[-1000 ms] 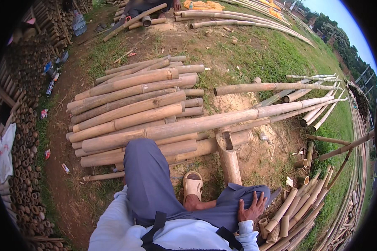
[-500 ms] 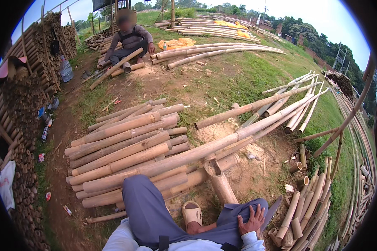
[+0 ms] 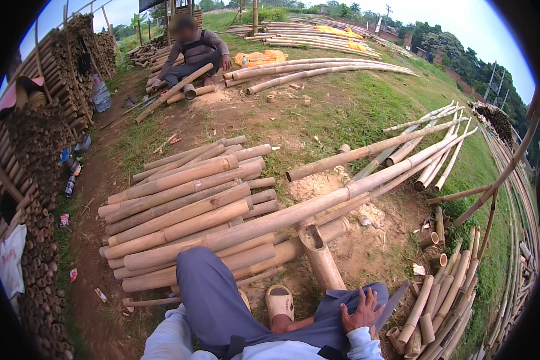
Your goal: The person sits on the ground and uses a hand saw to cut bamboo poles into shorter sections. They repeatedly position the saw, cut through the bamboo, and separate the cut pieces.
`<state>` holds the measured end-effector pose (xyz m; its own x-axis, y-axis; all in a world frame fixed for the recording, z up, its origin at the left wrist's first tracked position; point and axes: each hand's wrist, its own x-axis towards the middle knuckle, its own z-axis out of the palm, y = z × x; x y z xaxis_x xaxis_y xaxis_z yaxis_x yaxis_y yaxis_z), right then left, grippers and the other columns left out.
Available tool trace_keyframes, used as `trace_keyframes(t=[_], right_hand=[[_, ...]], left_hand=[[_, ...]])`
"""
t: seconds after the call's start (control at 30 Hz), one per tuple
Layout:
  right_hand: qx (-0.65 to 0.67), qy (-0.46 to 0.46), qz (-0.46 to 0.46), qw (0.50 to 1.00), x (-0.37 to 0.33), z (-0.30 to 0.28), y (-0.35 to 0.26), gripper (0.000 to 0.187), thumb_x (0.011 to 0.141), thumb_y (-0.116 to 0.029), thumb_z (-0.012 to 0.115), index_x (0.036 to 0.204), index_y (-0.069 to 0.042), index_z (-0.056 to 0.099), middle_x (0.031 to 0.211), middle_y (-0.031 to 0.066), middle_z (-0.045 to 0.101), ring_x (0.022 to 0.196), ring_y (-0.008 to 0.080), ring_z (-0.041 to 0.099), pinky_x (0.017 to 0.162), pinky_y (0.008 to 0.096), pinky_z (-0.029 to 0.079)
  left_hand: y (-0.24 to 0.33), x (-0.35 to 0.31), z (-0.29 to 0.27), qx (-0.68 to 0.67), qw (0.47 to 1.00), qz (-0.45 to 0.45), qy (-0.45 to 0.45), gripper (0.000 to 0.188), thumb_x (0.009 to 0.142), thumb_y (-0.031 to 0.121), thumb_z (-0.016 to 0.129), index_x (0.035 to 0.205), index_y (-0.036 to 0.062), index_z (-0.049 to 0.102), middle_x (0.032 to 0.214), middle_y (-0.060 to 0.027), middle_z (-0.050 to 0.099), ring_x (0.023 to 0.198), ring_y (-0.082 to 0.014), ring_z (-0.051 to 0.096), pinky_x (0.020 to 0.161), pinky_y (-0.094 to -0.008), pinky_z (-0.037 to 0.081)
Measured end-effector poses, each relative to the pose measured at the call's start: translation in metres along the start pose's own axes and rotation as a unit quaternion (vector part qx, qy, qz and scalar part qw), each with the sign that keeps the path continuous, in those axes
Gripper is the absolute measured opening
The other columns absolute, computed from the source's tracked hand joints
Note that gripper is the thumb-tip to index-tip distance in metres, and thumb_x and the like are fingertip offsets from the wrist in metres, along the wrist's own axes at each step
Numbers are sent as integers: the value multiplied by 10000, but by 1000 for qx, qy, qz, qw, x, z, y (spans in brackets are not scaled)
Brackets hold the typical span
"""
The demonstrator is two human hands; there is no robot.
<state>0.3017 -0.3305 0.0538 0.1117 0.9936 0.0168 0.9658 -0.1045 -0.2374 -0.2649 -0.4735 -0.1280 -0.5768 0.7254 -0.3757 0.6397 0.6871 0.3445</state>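
Fingers of the left hand are hidden, their state untellable. Short brown bamboo lengths (image 3: 180, 227) lie stacked, apparently cut; a long pale bamboo pole (image 3: 282, 217), seemingly uncut, overlies them, extending rightward. The right hand (image 3: 363, 312) rests spread and empty on a grey-blue trousered knee (image 3: 336, 298), near a grey blade (image 3: 393, 305).

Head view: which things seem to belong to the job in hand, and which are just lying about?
Probably part of the job:
long bamboo pole
notched bamboo post
stacked bamboo lengths
grey blade, near the right hand, which rests open and holds nothing

Apparently just lying about:
large clear bottle
white plastic
orange sheeting
small red wrapper
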Motion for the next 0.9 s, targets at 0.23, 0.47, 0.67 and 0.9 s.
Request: trace_keyframes(t=[0.23, 0.47, 0.67, 0.9], right_hand=[[221, -43, -245, 943, 55, 51, -69, 760, 814, -307, 756, 1487, -168, 434, 1482, 142, 466, 1408, 337, 407, 1182, 600, 221], [-10, -109, -477, 872, 74, 109, -163, 850, 846, -469, 728, 1572, -304, 319, 1609, 135, 324, 1513, 366, 244, 1202, 650, 83], [-14, -95, -512, 854, 93, 143, -151, 702, 884, -263, 710, 1520, -328, 421, 1483, 133, 474, 1388, 313, 435, 1206, 590, 157], [59, -60, -613, 786, 125, 147, -201, 661, 816, -123, 717, 1428, -305, 547, 1118, 39, 627, 1079, 256, 600, 1042, 483, 355]], left_hand=[[-5, -38, 37, -66, 998, -22, -6, 244, 869, 246, 601, 1083, 136, 640, 944, -94, 606, 948, -294, 594, 847, -406, 459], [-11, -52, 44, -105, 994, -12, 24, 235, 869, 263, 598, 1068, 149, 647, 919, -81, 607, 937, -273, 597, 839, -395, 456], [29, -28, 59, -177, 980, 74, 54, 227, 869, 277, 596, 1055, 160, 654, 898, -69, 608, 927, -255, 599, 832, -385, 454], [52, 3, 12, -82, 943, 215, 240, 220, 868, 294, 593, 1040, 173, 661, 873, -56, 608, 916, -235, 602, 824, -374, 451]])
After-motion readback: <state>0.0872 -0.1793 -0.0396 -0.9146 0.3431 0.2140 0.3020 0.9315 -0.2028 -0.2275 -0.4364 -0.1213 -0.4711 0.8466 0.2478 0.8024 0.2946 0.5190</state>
